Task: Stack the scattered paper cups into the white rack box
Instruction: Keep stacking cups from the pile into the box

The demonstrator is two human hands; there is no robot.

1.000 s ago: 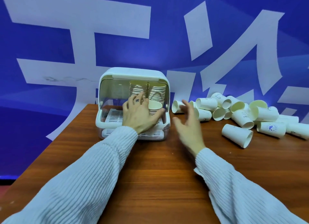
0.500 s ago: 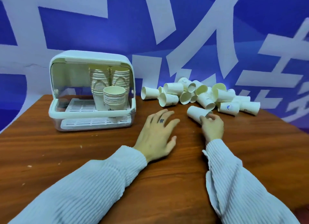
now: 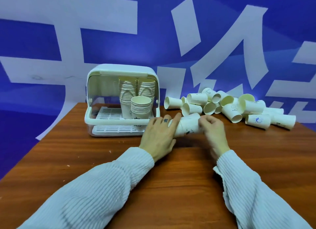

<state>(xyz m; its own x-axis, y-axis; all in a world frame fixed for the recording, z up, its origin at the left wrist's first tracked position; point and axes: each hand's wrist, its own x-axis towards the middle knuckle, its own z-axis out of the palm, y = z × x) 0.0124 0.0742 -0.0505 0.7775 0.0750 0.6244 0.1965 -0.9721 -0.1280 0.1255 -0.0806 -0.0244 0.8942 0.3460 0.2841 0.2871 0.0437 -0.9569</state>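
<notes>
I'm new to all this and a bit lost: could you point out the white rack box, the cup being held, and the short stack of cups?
white rack box (image 3: 119, 121), head view, front rim.
held cup (image 3: 187, 126), head view, side wall.
short stack (image 3: 141, 107), head view, stacked rims.

desk (image 3: 85, 160): reddish-brown wood grain, glossy, small pale specks near its left edge | wall (image 3: 153, 45): directly behind the desk, deep blue banner with large white strokes | light: even, soft purple glow just above the desk's far edge
</notes>
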